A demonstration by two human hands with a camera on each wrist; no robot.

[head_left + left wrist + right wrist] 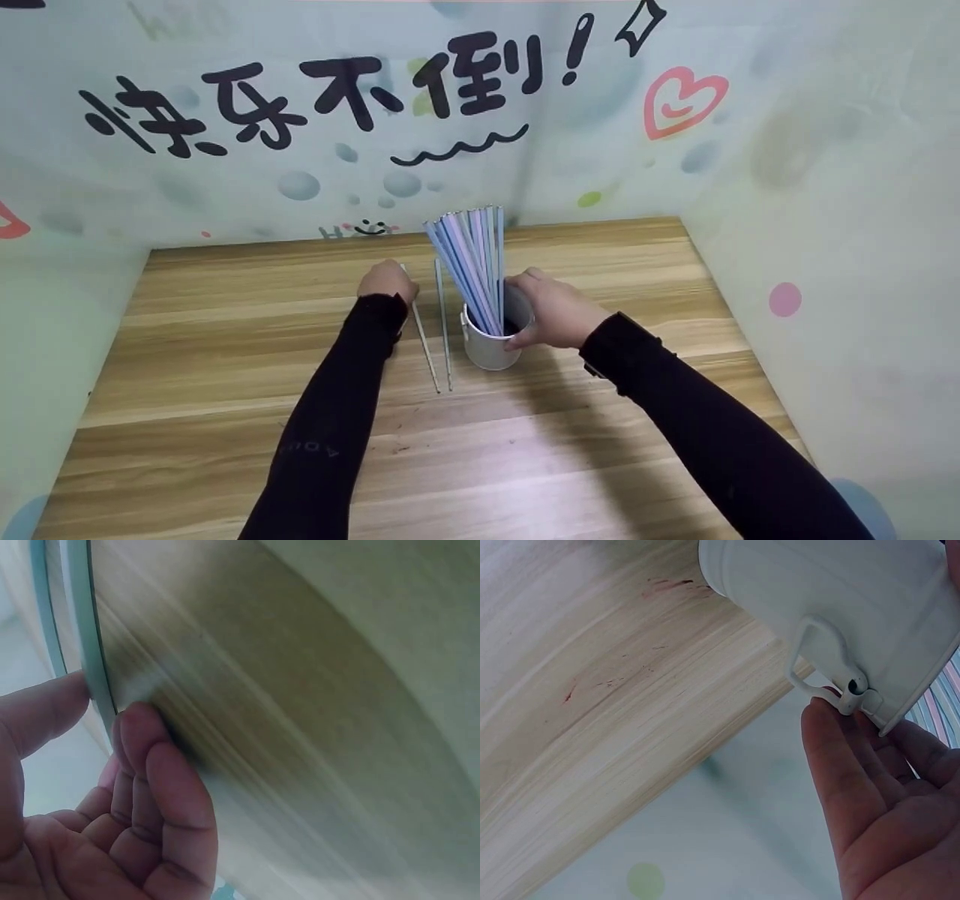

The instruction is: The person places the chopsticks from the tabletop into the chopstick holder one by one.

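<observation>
My left hand (pixel 388 280) is at the far end of a pale green chopstick (pixel 426 339) lying on the table. In the left wrist view, its thumb and curled fingers pinch that chopstick (pixel 88 637) from both sides. A second, bluish chopstick (pixel 444 322) lies just right of it, apart from the hand. To the right stands a small white bucket (pixel 491 354) with a bundle of blue, lilac and green chopsticks (pixel 472 262) leaning in it. My right hand (pixel 559 309) grips the bucket's right side by the rim, fingers beside its small handle (pixel 799 652).
The wood-grain table (pixel 225 360) bears small reddish marks near its middle. A printed wall covering (pixel 480 172) closes off the back, and pale panels (pixel 840 300) rise at both sides. Both forearms wear black sleeves (pixel 322 420).
</observation>
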